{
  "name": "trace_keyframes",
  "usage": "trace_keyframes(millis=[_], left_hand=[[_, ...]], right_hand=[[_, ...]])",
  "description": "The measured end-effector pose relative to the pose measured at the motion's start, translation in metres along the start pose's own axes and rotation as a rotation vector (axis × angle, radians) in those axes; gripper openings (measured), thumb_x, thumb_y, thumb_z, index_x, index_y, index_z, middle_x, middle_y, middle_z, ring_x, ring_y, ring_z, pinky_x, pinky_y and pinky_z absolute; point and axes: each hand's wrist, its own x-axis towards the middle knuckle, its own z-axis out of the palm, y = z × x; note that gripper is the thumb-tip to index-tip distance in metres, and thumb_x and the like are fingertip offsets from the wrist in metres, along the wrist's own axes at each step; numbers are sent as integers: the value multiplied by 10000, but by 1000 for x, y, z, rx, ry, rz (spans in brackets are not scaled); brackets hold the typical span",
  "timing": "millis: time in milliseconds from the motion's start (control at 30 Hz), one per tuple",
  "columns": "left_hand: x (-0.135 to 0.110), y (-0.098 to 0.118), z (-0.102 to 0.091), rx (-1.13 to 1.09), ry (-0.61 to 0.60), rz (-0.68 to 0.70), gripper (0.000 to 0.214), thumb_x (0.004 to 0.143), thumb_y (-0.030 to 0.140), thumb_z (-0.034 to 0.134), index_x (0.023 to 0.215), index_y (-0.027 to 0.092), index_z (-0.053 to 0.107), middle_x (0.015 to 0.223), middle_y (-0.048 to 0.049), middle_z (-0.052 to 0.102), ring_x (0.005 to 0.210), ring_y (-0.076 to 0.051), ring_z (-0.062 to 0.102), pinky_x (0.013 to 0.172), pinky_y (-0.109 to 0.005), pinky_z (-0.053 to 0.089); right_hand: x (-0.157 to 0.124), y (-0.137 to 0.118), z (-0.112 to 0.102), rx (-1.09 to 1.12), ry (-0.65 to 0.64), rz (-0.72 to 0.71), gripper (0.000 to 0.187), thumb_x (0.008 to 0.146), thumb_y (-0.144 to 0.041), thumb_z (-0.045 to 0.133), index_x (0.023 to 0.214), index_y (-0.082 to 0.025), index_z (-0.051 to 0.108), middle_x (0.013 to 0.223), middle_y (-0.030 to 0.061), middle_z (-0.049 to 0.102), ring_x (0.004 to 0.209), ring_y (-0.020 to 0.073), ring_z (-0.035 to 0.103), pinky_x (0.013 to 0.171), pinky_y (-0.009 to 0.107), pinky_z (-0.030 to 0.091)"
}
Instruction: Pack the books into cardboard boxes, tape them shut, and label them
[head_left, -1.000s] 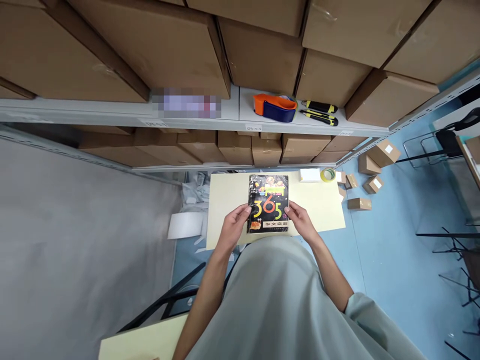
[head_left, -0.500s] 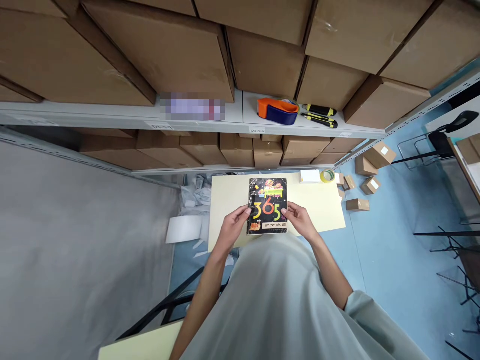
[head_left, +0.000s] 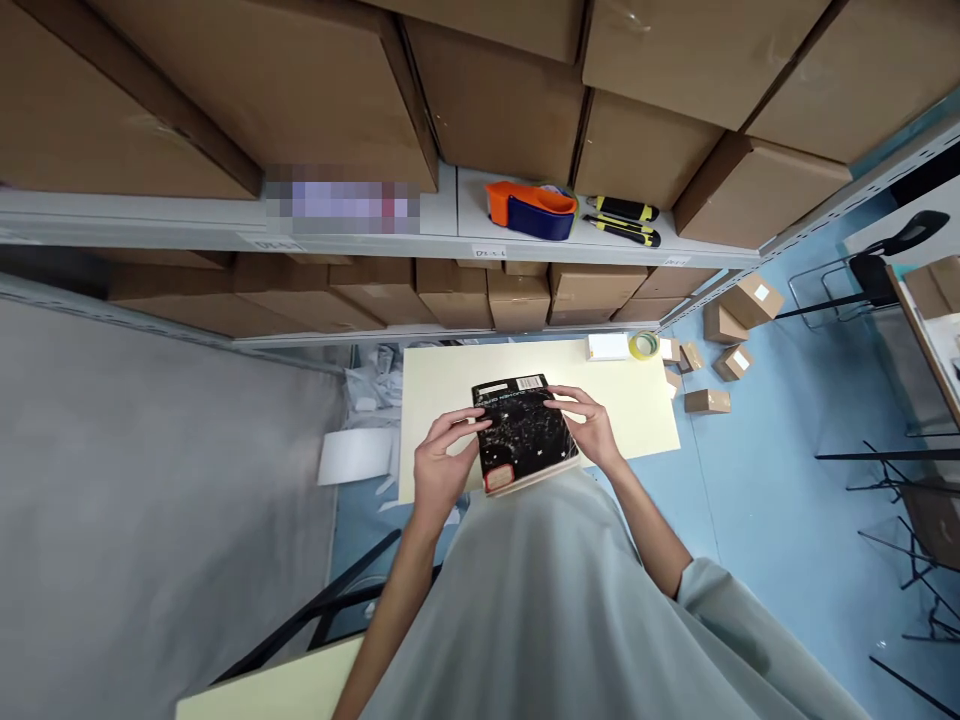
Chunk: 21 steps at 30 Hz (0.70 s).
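One black book [head_left: 526, 440] is held tilted between two hands, over the near part of the cream worktop [head_left: 630, 405], barcode side facing up. The left hand [head_left: 441, 470] grips the left edge, its fingers slightly parted on the cover. The right hand [head_left: 592, 430] grips the right edge, fingers likewise slightly parted. At the worktop's far edge, a white box [head_left: 607, 347] lies beside a tape roll [head_left: 644, 346]. Above, a shelf [head_left: 441, 215] carries black-and-yellow cutters [head_left: 624, 209].

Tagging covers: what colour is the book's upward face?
Mostly black with pale specks; the book shows best in the head view.
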Motion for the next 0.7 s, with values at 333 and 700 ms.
trace_keyframes(millis=[333,700], left_hand=[[-7,8,4,12,44,-8,185,929,399,765,1039,282,856,1133,-66,807,1143,-262,748,1137,-469,580],[-10,11,5,-82,-54,-152,357,825,553,858,938,225,773,911,-37,759,889,-215,743,917,-377,649]], right_hand=[[-2,2,0,35,-20,17,193,1004,-435,778,1149,-386,895,1360,51,785,1315,264,707,1212,461,517],[-5,17,-3,70,63,207,350,872,-537,841,1055,-240,866,1046,54,831,946,230,761,947,378,635]])
